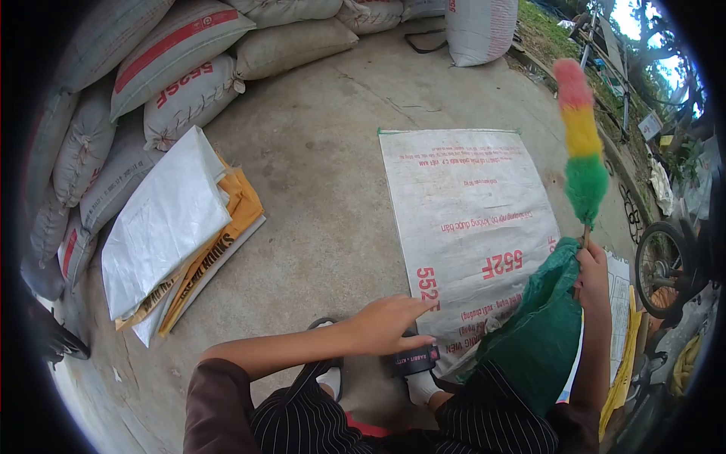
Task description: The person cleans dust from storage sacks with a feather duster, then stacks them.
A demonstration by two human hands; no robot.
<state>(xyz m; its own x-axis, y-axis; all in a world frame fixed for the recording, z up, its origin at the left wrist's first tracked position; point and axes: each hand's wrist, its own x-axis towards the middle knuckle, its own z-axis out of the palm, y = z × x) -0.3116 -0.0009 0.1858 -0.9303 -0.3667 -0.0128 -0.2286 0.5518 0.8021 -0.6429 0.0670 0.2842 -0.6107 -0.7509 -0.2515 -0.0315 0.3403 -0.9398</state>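
My right hand [592,266] is closed round the thin handle of a feather duster [581,144], held upright with red, yellow and green bands. A crumpled green plastic sheet or bag [525,352] hangs just beside that hand and spreads over my right knee. My left hand [389,327] reaches across in front of my knees, empty, with the index finger stretched out and the thumb apart. Below its fingertips lies a flat white woven sack [469,197] with red print, spread on the concrete floor [318,204].
Folded white and yellow sacks [170,227] lie on the floor to the left. Filled sacks [189,98] are piled behind them, and another filled sack [481,30] stands at the back. A wheel [659,268] and more flat sacks [618,318] are on the right.
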